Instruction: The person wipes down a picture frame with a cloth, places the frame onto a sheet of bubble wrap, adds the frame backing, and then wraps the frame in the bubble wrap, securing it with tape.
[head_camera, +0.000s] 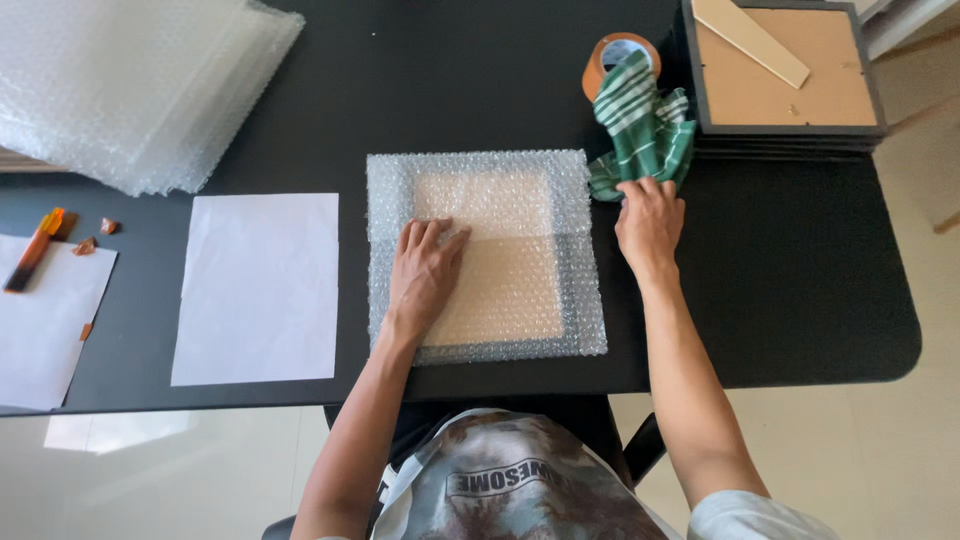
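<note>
Two hands noted. Our left hand (425, 268) lies flat, open on the bubble-wrapped frame (485, 255). Our right hand (650, 222) fingers the green striped cloth (645, 130) just beyond it, not clenched.

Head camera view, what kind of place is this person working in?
Probably a small packing station at a desk. On the black table are a stack of bubble wrap sheets, a roll of brown tape, and a pile of picture frames; another frame lies under bubble wrap.

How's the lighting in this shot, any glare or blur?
Head view: even daylight, sharp focus on the left hand and right hand; bright floor washes out at the lower left; bubble wrap stack glints softly; black table swallows shadows.
</note>
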